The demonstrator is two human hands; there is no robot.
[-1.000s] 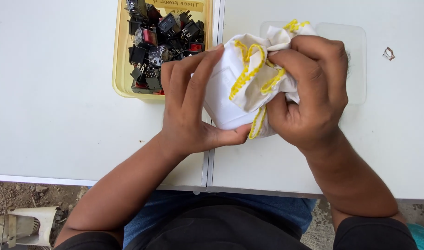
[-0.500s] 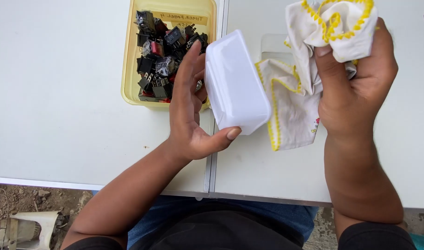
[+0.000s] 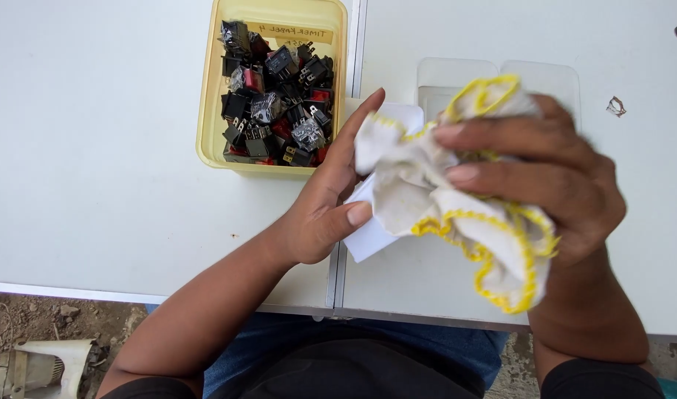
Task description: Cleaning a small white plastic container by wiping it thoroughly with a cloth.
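My left hand (image 3: pixel 320 199) grips a small white container (image 3: pixel 379 222), thumb on its near side and fingers up along its left wall; it sits just above the table, right over the seam between the two tabletops. My right hand (image 3: pixel 552 185) is closed around a bunched white cloth (image 3: pixel 456 199) with a yellow stitched edge, pressing it down onto and into the container, so most of the container is hidden under the fabric.

I judge the wiping to be under way, not finished: the cloth is on the container and I cannot see how clean the inside or the far side is. The clear lid (image 3: pixel 501 77) lying flat on the right tabletop, just beyond my hands, is not on the container.

To the left and far, touching the seam, stands a yellow tub (image 3: pixel 213 140) full of small black and red parts (image 3: pixel 275 96); my left fingertips are near its right wall, so there is little slack that way. The left tabletop (image 3: pixel 94 148) is wide open. The near table edge runs just under my wrists, with ground below. On the right there is bare surface as far as a small scrap (image 3: pixel 616 107).
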